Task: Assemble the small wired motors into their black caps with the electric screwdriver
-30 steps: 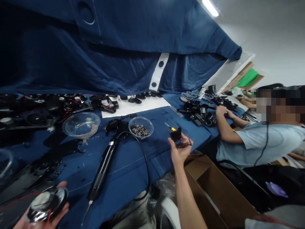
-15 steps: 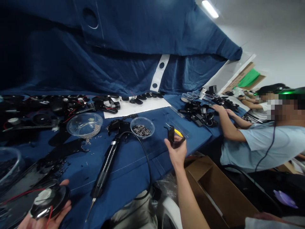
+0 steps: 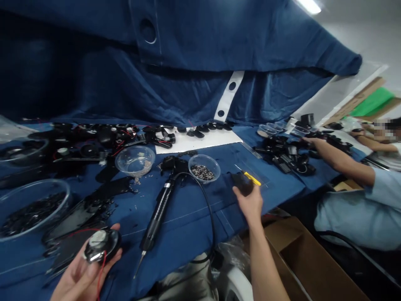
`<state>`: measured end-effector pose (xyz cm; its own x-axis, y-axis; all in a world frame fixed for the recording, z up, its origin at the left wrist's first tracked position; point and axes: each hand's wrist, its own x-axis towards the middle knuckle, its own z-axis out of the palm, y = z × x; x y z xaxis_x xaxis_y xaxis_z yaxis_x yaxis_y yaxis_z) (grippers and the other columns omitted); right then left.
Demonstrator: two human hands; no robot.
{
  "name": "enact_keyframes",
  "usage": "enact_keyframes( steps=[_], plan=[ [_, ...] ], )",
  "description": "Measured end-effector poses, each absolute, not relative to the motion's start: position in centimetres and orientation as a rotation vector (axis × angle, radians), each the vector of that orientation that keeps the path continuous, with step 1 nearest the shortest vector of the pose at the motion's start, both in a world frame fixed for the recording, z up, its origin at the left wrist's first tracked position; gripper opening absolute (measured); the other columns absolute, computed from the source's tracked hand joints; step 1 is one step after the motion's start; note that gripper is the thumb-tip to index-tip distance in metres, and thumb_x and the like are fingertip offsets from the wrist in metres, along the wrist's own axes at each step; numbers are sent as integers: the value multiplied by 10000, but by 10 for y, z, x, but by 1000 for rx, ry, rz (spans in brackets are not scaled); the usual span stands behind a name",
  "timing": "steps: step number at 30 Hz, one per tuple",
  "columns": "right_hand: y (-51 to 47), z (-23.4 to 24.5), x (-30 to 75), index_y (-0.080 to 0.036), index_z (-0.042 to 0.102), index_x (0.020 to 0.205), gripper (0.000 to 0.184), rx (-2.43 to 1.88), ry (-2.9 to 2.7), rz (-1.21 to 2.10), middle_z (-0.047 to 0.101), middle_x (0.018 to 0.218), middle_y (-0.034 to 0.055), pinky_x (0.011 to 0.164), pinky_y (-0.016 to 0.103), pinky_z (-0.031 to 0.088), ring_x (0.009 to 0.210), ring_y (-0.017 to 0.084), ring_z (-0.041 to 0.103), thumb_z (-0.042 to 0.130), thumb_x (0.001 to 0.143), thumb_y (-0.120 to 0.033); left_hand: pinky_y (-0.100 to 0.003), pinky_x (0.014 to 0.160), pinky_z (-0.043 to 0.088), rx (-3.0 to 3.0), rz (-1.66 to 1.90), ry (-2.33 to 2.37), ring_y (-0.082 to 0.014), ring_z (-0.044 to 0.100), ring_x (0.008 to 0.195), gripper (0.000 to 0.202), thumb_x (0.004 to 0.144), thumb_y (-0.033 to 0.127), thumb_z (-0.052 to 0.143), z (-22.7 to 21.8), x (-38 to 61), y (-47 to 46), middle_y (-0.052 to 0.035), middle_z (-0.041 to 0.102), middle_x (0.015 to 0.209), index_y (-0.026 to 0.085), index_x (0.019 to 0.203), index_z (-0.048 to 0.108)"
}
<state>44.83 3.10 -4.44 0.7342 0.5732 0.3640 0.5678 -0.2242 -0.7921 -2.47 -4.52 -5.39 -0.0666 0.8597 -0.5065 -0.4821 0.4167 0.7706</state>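
Note:
My left hand (image 3: 83, 269), at the lower left, is closed around a round black part (image 3: 108, 244) with a pale, shiny metal cylinder on top and red wires trailing from it. My right hand (image 3: 250, 202) reaches out over the table's right side, fingers wrapped on a black plastic piece (image 3: 242, 183) that is blurred. Just beyond those fingers lies a yellow-handled screwdriver (image 3: 252, 179). Between my hands a black electric screwdriver (image 3: 158, 213) rests on the blue cloth, its bit pointing toward me and its cable looping right.
Clear bowls of small screws (image 3: 203, 168) and pale bits (image 3: 135, 162) stand mid-table. A larger bowl of black pieces (image 3: 34, 213) sits left. Black parts (image 3: 285, 154) pile up at right, near a co-worker's arm (image 3: 341, 161). An open cardboard box (image 3: 310, 259) stands below the edge.
The view has turned left, so the table appears shifted right. My left hand has come up and farther into view with the round part. The black piece in my right hand sits lower, nearer the cloth.

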Motion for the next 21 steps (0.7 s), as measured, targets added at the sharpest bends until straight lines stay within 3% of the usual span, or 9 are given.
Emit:
enact_keyframes(
  steps=[4,8,11,16,21],
  plan=[
    [57,-11,413,-243,469,1056,508,-1647,-876,121,694,1047,121,1030,610,497,1101,331,669,616,820,-669,-392,1065,585,464,1281,1124,-386,470,1490,609,734,377,891,-33,-8,-43,-88,655,1488,289,1314,731],
    [75,24,314,-260,500,896,496,-1364,-1276,553,764,1101,71,935,477,593,1007,268,733,850,703,-555,-373,1006,610,443,1330,1086,-393,566,1402,602,715,326,916,-21,2,-42,-128,665,1468,249,1285,736],
    [90,37,239,-254,578,978,370,-1194,-1715,891,759,1140,75,945,517,579,1012,269,721,833,769,-421,-373,990,610,431,1339,1055,-391,597,1362,605,697,332,932,-19,2,-44,-136,665,1466,245,1266,744],
    [140,41,160,-232,657,976,498,-1105,-1849,1034,768,966,31,884,485,607,908,272,733,946,596,-374,-393,991,611,453,1347,1039,-405,598,1357,597,714,359,922,-25,-2,-46,-146,675,1449,241,1271,745],
    [154,62,127,-254,566,1176,434,-991,-1485,854,720,1253,70,1027,463,550,1123,233,692,759,869,-492,-438,1012,615,412,1309,1030,-426,551,1411,616,701,352,930,-30,-6,-45,-131,659,1476,267,1280,741]
  ],
)
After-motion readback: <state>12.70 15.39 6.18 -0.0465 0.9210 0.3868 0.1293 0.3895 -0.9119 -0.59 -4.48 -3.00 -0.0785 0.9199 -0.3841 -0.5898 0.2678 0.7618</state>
